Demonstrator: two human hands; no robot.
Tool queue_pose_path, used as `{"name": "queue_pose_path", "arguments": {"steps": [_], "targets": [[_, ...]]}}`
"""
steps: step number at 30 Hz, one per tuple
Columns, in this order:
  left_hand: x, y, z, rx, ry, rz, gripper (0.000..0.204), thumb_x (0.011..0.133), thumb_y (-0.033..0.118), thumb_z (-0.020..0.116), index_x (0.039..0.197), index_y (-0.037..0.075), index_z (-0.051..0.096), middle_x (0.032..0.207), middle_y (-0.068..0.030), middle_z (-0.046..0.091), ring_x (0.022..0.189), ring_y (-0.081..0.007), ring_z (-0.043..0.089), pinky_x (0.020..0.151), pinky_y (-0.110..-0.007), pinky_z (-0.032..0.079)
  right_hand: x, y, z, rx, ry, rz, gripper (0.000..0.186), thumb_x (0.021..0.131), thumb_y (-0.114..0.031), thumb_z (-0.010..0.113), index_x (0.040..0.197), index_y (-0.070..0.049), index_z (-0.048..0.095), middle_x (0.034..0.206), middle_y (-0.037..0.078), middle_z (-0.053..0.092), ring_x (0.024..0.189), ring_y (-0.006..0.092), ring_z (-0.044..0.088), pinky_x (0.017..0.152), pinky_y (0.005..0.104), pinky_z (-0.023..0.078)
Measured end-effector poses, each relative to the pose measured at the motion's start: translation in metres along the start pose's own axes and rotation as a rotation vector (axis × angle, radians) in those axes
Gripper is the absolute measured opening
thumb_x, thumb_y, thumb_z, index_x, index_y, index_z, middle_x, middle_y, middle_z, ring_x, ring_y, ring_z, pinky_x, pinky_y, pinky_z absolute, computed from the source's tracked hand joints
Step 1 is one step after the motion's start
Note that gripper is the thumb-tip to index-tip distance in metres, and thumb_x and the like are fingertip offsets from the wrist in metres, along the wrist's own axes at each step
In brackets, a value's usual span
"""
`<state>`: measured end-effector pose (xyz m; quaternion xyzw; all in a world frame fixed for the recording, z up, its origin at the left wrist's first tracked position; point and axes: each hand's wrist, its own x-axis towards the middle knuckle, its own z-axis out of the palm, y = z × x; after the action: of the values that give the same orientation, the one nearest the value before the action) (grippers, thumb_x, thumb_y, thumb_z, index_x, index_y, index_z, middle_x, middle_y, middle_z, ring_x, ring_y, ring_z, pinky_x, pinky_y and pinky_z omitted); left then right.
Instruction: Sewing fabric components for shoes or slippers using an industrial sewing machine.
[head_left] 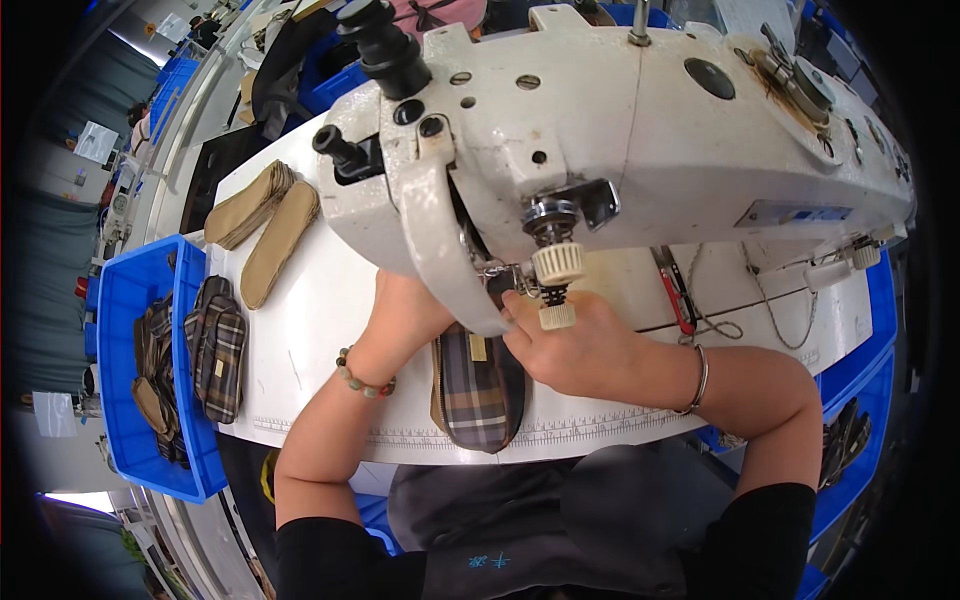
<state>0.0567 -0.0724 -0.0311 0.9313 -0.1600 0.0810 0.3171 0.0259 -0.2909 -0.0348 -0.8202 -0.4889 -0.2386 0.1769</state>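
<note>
A white sewing machine [650, 130] arches over the work. Beneath its head lies a plaid fabric shoe piece [475, 405] with a small tan label, reaching toward me across the white table. My left hand [405, 315] is at the piece's left side, its fingers hidden behind the machine head. My right hand [570, 345] holds the piece's right side close to the presser foot [500, 283], with fingers curled against it. The exact stitching point is hidden.
Tan sole pieces [280, 245] lie at left, beside plaid pieces [215, 355] and a blue bin [125, 330] holding more. A red-handled tool [683, 310] and cord lie right. More blue bins [860, 460] flank the table. Part of a person [140, 125] shows far left.
</note>
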Motion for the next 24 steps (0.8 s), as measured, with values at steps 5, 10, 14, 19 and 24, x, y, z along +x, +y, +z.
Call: {"name": "queue_pose_path", "arguments": {"steps": [5,10,14,19,24], "targets": [[0.003,0.004,-0.007,0.031,-0.023,-0.021,0.016,0.083,0.018,0.071,0.086,0.002,0.068,0.068,-0.0049,0.064,0.056,-0.0132,0.055,0.052,-0.031,0.045,0.003,-0.001,-0.016,0.082,-0.185,-0.011,0.011,0.068,-0.014,0.065,0.066,-0.008,0.056,0.061,0.006,0.058,0.054,0.0214,0.062,0.045,0.0354,0.048],[0.011,0.012,-0.011,-0.015,-0.034,-0.022,0.017,0.082,0.017,0.071,0.082,0.0,0.067,0.065,-0.0078,0.063,0.056,-0.0153,0.056,0.052,-0.032,0.045,-0.005,-0.014,-0.013,0.283,-0.086,-0.143,0.024,0.069,-0.021,0.067,0.084,-0.002,0.063,0.093,0.011,0.066,0.058,0.0175,0.061,0.047,0.0316,0.047],[0.011,0.015,-0.013,-0.076,-0.018,-0.005,0.018,0.081,0.016,0.071,0.082,-0.001,0.065,0.067,-0.0085,0.063,0.059,-0.0166,0.059,0.054,-0.033,0.047,-0.005,-0.022,-0.01,0.122,-0.041,-0.201,0.021,0.068,-0.019,0.066,0.08,-0.003,0.063,0.094,0.013,0.068,0.054,0.0135,0.057,0.045,0.0262,0.043],[0.009,0.015,-0.011,-0.047,-0.021,-0.041,0.018,0.081,0.016,0.072,0.084,-0.001,0.066,0.07,-0.0092,0.065,0.062,-0.0177,0.062,0.055,-0.033,0.048,-0.003,-0.02,-0.002,-0.068,-0.048,-0.182,0.015,0.067,-0.017,0.062,0.073,-0.002,0.063,0.084,0.017,0.068,0.051,0.013,0.056,0.045,0.0244,0.041],[0.005,0.018,-0.012,-0.119,0.052,0.022,0.018,0.079,0.016,0.075,0.086,0.001,0.067,0.071,-0.0091,0.066,0.063,-0.0202,0.064,0.056,-0.033,0.049,-0.005,-0.018,-0.012,-0.007,-0.118,-0.221,0.028,0.068,-0.018,0.061,0.079,0.007,0.068,0.084,0.031,0.068,0.051,0.0181,0.063,0.043,0.0275,0.046]]}}
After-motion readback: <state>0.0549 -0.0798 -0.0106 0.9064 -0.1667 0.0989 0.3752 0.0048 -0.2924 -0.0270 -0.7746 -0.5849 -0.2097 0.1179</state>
